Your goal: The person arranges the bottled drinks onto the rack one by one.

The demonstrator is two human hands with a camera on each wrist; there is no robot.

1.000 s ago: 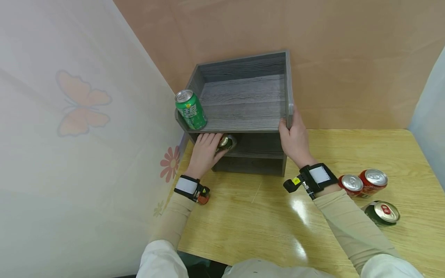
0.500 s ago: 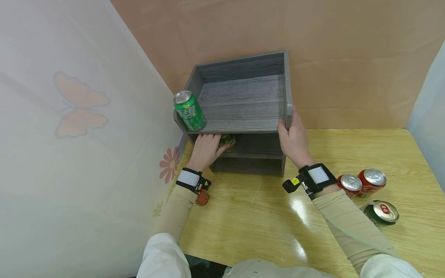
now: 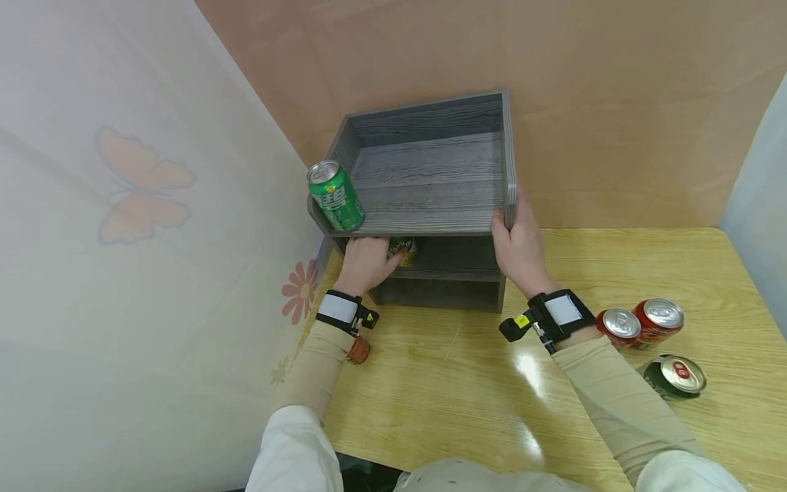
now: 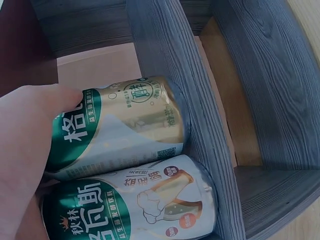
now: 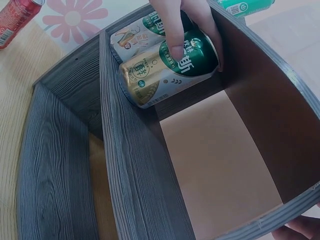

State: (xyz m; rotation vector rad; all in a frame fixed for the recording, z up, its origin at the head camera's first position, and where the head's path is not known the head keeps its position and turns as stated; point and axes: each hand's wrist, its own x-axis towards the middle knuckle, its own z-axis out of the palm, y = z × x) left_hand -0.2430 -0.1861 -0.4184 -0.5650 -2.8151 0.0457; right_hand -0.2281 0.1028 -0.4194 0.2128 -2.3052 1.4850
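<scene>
My left hand [image 3: 364, 266] reaches into the middle level of a grey wood-grain shelf [image 3: 430, 184] at its left end. Its thumb and fingers hold a green, white and gold drink can [image 4: 120, 125] that stands on that level. Beside this can, close to the shelf's left side, stands a second matching can [image 4: 165, 200]. The right wrist view shows the thumb across the held can's green part, with the other fingers behind its top. My right hand [image 3: 519, 242] grips the shelf's right side panel, thumb in front; its fingers [image 5: 300, 227] show at that panel's edge.
A green can [image 3: 336, 195] stands on the top level, front left. On the wooden table [image 3: 455, 396], two red cans [image 3: 660, 322] and a dark green can [image 3: 676, 377] stand right. Another red can [image 3: 359, 350] is by my left wrist. A wall [image 3: 246, 287] borders the left.
My left hand has moved slightly deeper into the middle level, and the held can has straightened upright there. The right hand stays on the side panel.
</scene>
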